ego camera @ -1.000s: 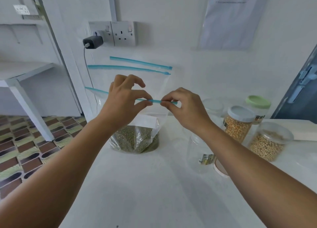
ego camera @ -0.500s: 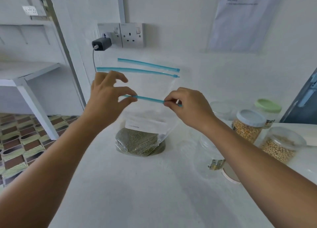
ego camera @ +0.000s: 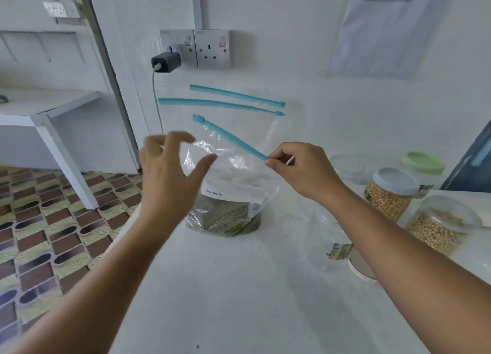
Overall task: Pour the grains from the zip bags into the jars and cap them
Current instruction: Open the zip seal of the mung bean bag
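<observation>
A clear zip bag (ego camera: 228,191) with a blue seal strip and a white "Contents" label stands on the white counter (ego camera: 233,287), green grains in its bottom. My right hand (ego camera: 300,167) pinches the right end of the blue strip. My left hand (ego camera: 170,178) hovers just left of the bag with fingers spread, holding nothing. An empty clear jar (ego camera: 326,236) stands under my right forearm, with a loose lid (ego camera: 361,267) lying beside it.
Two more zip bags (ego camera: 233,101) lean on the wall behind. At the right stand a blue-lidded jar of corn (ego camera: 390,194), a green-lidded jar (ego camera: 422,164) and a clear jar of beans (ego camera: 438,228). A charger (ego camera: 166,61) hangs from the wall socket. The counter's left edge drops to tiled floor.
My left hand has let go of the blue strip and opened. The strip's left end has sprung up while my right hand keeps its pinch.
</observation>
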`<state>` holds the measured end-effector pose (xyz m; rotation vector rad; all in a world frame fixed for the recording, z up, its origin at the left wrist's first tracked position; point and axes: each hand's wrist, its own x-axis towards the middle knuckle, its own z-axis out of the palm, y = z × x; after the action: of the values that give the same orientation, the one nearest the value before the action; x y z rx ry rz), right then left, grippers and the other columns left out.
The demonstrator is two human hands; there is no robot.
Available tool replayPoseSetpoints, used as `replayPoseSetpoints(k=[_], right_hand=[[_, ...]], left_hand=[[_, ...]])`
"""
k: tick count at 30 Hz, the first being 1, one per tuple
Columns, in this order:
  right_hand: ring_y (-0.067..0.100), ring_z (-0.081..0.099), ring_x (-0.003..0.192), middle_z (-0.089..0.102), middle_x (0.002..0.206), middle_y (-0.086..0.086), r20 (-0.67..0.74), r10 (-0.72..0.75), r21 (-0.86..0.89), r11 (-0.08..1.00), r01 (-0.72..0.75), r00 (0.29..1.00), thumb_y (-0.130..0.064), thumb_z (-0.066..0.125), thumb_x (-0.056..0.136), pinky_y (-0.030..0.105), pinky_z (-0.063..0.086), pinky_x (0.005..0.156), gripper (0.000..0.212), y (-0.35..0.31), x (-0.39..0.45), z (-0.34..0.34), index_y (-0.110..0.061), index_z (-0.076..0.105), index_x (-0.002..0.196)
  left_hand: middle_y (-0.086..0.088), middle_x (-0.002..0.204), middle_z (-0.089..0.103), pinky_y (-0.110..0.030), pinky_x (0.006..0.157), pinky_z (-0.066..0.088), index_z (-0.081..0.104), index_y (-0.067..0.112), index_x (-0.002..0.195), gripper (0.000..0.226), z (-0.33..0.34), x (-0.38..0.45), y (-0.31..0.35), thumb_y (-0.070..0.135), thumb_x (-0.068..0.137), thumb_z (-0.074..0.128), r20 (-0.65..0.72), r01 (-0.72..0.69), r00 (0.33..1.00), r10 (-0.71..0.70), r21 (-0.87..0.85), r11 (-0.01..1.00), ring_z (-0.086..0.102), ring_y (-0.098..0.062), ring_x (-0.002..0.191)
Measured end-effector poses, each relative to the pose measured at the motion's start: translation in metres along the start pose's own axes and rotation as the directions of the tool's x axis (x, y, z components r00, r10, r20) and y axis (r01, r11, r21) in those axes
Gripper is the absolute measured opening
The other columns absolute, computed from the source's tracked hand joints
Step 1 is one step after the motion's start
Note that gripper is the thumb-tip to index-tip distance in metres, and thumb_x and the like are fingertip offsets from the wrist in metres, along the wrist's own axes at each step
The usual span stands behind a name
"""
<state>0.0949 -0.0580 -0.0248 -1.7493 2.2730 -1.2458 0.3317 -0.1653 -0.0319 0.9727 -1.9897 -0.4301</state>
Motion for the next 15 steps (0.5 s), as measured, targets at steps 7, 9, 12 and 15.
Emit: replayPoseSetpoints(k=[7,9,12,15], right_hand=[[-0.002,0.062,0.066,0.067,0.068,-0.024,0.117,0.029,0.217,0.975,-0.054,0.993,-0.033,0.079,0.091,0.015,0.046,0.063,0.011,-0.008,-0.001,-0.002,-0.027,0.076,0.083],[0.0,0.063,0.065,0.068,0.069,-0.021,0.147,0.025,0.247,0.967,-0.061,0.989,-0.034,0.08,0.091,0.017,0.048,0.063,0.012,-0.01,-0.002,-0.003,-0.028,0.074,0.081],[0.0,0.063,0.063,0.068,0.068,-0.017,0.198,0.032,0.267,0.96,-0.086,0.98,-0.034,0.081,0.089,0.018,0.049,0.063,0.013,-0.012,-0.004,-0.004,-0.026,0.075,0.081],[0.001,0.064,0.067,0.071,0.076,-0.011,0.284,0.061,0.314,0.937,-0.153,0.957,-0.04,0.081,0.088,0.021,0.05,0.066,0.018,-0.016,-0.005,-0.008,-0.023,0.077,0.087]], left_hand=[[0.012,0.078,0.064,-0.02,0.064,0.041,0.082,0.022,0.086,0.048,0.032,0.002,0.066,0.068,0.089,0.066,0.24,0.444,0.893,-0.381,-0.334,0.832,0.052,0.0,0.071],[0.01,0.077,0.065,-0.019,0.063,0.038,0.082,0.02,0.085,0.043,0.035,0.009,0.073,0.061,0.089,0.072,0.228,0.482,0.876,-0.426,-0.359,0.799,0.052,-0.002,0.071],[-0.006,0.081,0.062,-0.024,0.062,0.037,0.081,0.017,0.08,0.025,0.038,0.011,0.075,0.041,0.089,0.078,0.227,0.523,0.852,-0.471,-0.375,0.766,0.051,-0.017,0.073],[-0.01,0.079,0.06,-0.029,0.064,0.038,0.08,0.015,0.08,0.016,0.037,0.01,0.075,0.027,0.09,0.078,0.227,0.549,0.836,-0.5,-0.373,0.748,0.049,-0.02,0.075]])
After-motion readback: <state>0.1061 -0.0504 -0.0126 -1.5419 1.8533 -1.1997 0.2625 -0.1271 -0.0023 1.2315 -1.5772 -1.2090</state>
